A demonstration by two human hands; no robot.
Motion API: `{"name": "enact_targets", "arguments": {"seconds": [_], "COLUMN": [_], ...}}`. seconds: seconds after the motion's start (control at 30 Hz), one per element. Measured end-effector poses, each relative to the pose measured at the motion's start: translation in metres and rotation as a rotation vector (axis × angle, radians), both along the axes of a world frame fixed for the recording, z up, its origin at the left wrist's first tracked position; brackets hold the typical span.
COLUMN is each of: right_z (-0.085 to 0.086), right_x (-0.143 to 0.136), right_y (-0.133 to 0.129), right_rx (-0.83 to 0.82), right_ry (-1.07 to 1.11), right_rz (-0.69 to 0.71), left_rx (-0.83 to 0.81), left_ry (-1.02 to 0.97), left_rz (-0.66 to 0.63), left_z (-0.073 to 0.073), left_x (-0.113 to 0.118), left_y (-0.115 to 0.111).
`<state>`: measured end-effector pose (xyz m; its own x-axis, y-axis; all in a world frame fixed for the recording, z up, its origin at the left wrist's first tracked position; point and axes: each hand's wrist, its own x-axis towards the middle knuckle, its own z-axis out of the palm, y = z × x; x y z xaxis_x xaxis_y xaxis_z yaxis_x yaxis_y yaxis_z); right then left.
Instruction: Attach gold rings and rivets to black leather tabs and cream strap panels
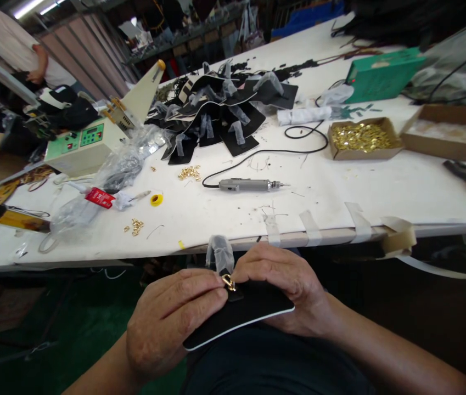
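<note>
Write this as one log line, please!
left hand: holding black panel; right hand: likewise; gold fitting: between both hands; grey tool: on table

Past the left grip point(175, 318), I see gold bits point(194, 174) and a yellow ring point(156, 203) on the white surface point(200, 219); past the right grip point(284, 282), a driver point(245, 185).

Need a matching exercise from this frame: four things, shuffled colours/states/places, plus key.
Things:
1. Black panel
2. Corded tool
3. Small ring
4. Left cardboard box

Descriptions:
A. Yellow
B. Full of gold-coloured pieces
C. Held by the left hand and right hand
D. Grey, lying on the white table

Pairs: 1-C, 2-D, 3-A, 4-B
</note>
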<state>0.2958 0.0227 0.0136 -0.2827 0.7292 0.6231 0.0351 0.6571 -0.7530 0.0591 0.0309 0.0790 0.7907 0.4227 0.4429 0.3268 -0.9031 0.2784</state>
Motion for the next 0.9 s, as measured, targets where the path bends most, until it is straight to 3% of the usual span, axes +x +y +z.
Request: {"name": "enact_targets", "arguments": {"seconds": [0.2,0.43,0.63,0.77,0.9], "right_z": [0.003,-0.001,-0.007,-0.008,-0.007], "right_x": [0.003,0.005,0.007,0.005,0.003], "right_y": [-0.001,0.003,0.007,0.009,0.010], "right_rx": [0.082,0.148,0.137,0.022,-0.346], "right_ry": [-0.032,-0.079,-0.081,-0.058,0.061], "right_rz": [0.009,0.041,0.056,0.075,0.105], "left_rx": [0.022,-0.021,-0.096,-0.155,-0.373], "left_ry": [-0.006,-0.080,-0.106,-0.161,-0.179], "left_rz": [0.050,0.110,0.045,0.105,0.333], "left_z": [0.000,-0.016,-0.018,-0.017,-0.015], "left_x": [0.003,-0.001,0.003,0.013,0.021], "left_y": [-0.005,-0.010,-0.005,-0.003,0.000]}}
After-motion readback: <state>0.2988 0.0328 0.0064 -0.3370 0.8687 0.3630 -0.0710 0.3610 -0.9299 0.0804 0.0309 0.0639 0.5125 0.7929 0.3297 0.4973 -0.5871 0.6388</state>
